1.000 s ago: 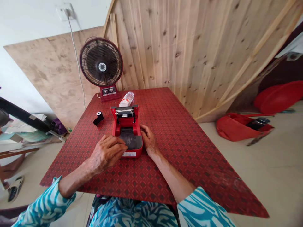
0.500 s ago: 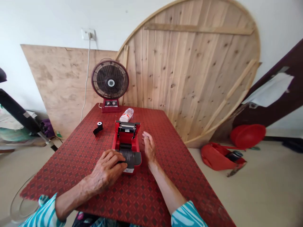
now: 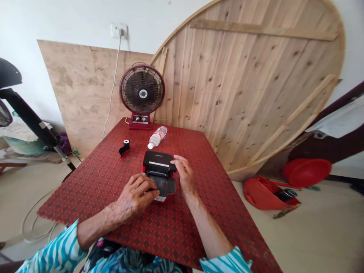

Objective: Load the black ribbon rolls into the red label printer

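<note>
A small red and black label printer (image 3: pixel 159 158) stands on the table in front of me, its black lid down over the body. From its front comes a dark, shiny strip (image 3: pixel 163 184), lying over the front edge. My left hand (image 3: pixel 136 195) has its thumb and fingers closed at the left side of this strip. At the lid's right corner, my right hand (image 3: pixel 184 172) grips with its fingers on top and beside it. A small roll of black ribbon (image 3: pixel 126 146) stands to the left behind the printer, its end trailing on the table.
A plastic bottle (image 3: pixel 157 137) lies behind the printer. A dark red fan (image 3: pixel 142 94) stands at the back of the red patterned table (image 3: pixel 204 212). Against the wall leans a round wooden board (image 3: pixel 227 87). A red bag (image 3: pixel 264 193) and red basin (image 3: pixel 307 172) are on the right.
The printer's lid stood raised and has come down, with my right hand moving from beside the printer onto it. My left hand stays at the strip. The view has shifted slightly.
</note>
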`<state>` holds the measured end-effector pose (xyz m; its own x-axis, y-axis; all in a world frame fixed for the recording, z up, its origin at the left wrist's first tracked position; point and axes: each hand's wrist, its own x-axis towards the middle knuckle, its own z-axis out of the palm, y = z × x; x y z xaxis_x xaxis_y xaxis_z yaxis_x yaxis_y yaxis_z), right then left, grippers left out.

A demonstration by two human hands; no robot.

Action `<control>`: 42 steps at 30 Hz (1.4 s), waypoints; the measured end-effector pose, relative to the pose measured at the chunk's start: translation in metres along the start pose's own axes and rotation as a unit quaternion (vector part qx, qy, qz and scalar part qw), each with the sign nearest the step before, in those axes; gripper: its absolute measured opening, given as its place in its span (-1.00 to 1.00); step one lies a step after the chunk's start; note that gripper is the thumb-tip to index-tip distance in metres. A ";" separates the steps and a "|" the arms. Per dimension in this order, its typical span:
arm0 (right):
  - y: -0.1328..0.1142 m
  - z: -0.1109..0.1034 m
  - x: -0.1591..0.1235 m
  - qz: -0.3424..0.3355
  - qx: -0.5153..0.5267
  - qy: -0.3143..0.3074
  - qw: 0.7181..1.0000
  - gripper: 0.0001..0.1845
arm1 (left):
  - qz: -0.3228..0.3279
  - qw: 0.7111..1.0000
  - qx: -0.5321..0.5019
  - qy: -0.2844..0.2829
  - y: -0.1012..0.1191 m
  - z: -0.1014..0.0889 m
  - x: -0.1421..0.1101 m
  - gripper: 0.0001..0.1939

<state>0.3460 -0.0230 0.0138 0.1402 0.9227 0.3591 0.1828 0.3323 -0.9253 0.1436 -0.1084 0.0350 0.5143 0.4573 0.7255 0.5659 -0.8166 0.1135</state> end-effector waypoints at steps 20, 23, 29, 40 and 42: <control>0.018 0.003 -0.027 0.051 0.043 -0.025 0.997 -0.57 | -0.481 0.708 -0.514 0.057 -0.058 0.027 0.020 -0.37; 0.020 0.004 -0.029 0.057 0.075 -0.019 0.995 -0.54 | -0.469 0.688 -0.550 0.065 -0.058 0.030 0.014 -0.39; 0.040 0.013 -0.043 0.103 0.135 0.040 0.985 -0.48 | -0.423 0.639 -0.639 0.071 -0.059 0.033 -0.002 -0.39; 0.043 0.015 -0.047 0.145 0.130 0.049 0.980 -0.48 | -0.426 0.625 -0.651 0.065 -0.055 0.030 -0.001 -0.26; 0.039 0.015 -0.047 0.148 0.128 0.048 0.979 -0.49 | -0.426 0.620 -0.655 0.066 -0.055 0.028 0.001 -0.26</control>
<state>0.3319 -0.0505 -0.0414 0.2441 0.9674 0.0680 -0.1276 0.1015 -0.9866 0.1317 -0.0533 0.0105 0.2821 0.9574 0.0618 -0.4572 0.0776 0.8860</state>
